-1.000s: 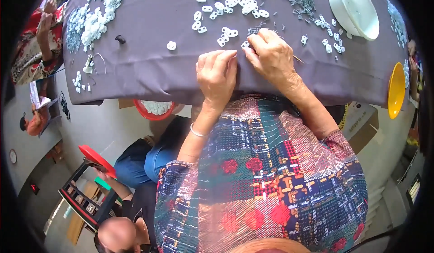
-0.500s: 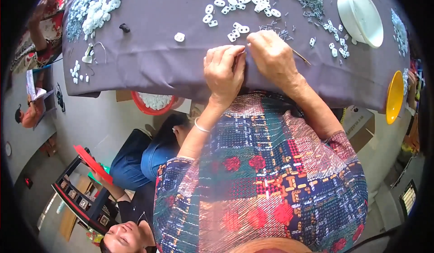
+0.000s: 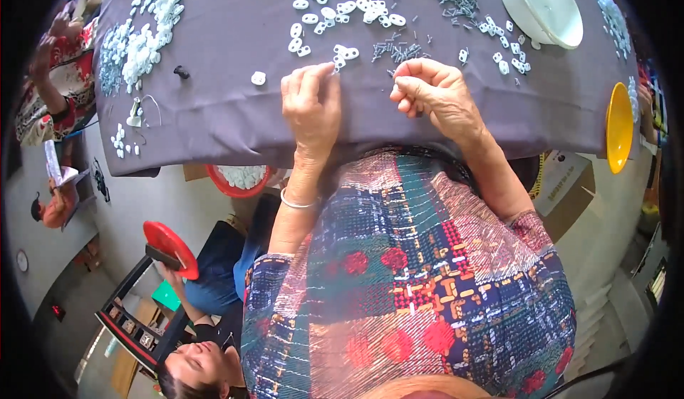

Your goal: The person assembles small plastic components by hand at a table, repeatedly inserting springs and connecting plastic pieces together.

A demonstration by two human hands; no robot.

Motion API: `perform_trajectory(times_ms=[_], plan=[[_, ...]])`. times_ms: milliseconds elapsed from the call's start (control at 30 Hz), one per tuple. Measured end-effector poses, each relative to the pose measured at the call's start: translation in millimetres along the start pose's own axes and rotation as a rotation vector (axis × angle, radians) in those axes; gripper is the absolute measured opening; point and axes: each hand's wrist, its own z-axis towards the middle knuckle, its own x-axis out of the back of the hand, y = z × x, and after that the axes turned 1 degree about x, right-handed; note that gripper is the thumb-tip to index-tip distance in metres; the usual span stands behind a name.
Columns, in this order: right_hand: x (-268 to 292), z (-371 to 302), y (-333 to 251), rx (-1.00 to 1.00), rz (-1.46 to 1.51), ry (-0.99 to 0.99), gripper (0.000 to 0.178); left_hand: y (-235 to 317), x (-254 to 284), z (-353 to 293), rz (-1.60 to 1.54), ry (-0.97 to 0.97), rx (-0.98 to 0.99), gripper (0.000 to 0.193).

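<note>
Your hands have moved apart. Your left hand lies flat and open on the grey cloth. Your right hand pinches something tiny. The small white pieces wait farther away.

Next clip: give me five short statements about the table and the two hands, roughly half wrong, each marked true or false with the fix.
1. The table cloth is bright green. False: it is dark grey-purple.
2. The left hand lies flat, fingertips reaching the small white plastic pieces. True.
3. The right hand is spread flat on the cloth. False: its fingers are curled together in a pinch.
4. A white bowl sits at the table's far right. True.
5. The yellow bowl sits between the hands. False: it is at the right edge.
</note>
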Motion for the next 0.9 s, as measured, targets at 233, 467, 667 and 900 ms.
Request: perform_trajectory(times_ms=[233, 467, 667, 900], plan=[[-2, -6, 2, -0.087, 0.220, -0.063, 0.019, -4, 0, -1, 0.001, 0.013, 0.052, 0.022], [-9, -20, -3, 0.065, -0.164, 0.080, 0.015, -2, 7, -1, 0.026, 0.023, 0.110, 0.026], [3, -21, 4, 0.136, -0.084, 0.106, 0.015, 14, 10, -2, 0.080, 0.143, 0.029, 0.025], [6, -24, 8, 0.144, -0.004, 0.120, 0.014, 36, -12, 7, 0.039, -0.159, -0.099, 0.019]])
